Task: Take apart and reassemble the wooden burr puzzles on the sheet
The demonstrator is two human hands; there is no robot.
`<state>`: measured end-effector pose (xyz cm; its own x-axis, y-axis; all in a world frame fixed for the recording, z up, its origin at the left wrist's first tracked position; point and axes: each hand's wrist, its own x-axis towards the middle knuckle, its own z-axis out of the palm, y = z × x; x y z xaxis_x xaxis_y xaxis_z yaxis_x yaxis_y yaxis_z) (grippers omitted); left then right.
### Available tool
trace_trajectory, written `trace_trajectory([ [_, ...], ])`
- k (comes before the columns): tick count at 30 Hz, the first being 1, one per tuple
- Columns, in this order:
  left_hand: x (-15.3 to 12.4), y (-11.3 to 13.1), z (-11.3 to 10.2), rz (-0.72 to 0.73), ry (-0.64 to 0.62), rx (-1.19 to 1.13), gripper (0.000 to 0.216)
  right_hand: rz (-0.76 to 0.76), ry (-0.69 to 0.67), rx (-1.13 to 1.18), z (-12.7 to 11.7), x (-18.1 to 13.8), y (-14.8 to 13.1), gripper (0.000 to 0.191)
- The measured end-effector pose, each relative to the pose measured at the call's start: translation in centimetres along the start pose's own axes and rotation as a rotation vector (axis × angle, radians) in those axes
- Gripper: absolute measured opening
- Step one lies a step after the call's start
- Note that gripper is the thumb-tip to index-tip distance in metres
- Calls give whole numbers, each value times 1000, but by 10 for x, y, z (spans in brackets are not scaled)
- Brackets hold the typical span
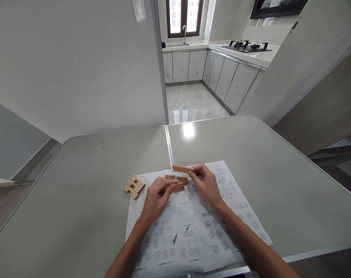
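Note:
My right hand [206, 183] pinches one end of a slim wooden bar [182, 168] and holds it just above the printed instruction sheet [192, 227]. My left hand [158, 195] is closed on a cluster of notched wooden puzzle pieces [177, 183] that rests on the sheet between both hands. A separate interlocked group of pale wooden pieces [134, 186] lies at the sheet's left edge, a short way left of my left hand.
The grey folding table [91, 173] has a centre seam and a metal rim. Behind it a white wall panel stands at left, and a doorway opens onto a kitchen with cabinets [189, 63], a sink tap and a gas hob [246, 45].

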<state>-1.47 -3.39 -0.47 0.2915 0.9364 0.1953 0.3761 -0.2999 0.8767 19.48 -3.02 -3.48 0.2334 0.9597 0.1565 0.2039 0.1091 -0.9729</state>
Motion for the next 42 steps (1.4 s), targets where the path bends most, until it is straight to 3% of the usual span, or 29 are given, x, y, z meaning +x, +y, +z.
trace_trajectory([
  [9,-2,-8,3,91,-66,144,15,-37,-89,-83,0,-1,6,27],
  [18,-2,-12,4,181,-51,309,13,-225,-188,-270,4,-5,5,23],
  [25,-1,-15,7,189,63,447,7,-284,-215,-332,5,-6,7,24],
  [31,-3,-21,4,141,208,636,22,-331,-245,-383,4,-8,6,27],
  [42,2,-25,-20,68,354,831,28,-376,-291,-427,3,-10,3,30],
])
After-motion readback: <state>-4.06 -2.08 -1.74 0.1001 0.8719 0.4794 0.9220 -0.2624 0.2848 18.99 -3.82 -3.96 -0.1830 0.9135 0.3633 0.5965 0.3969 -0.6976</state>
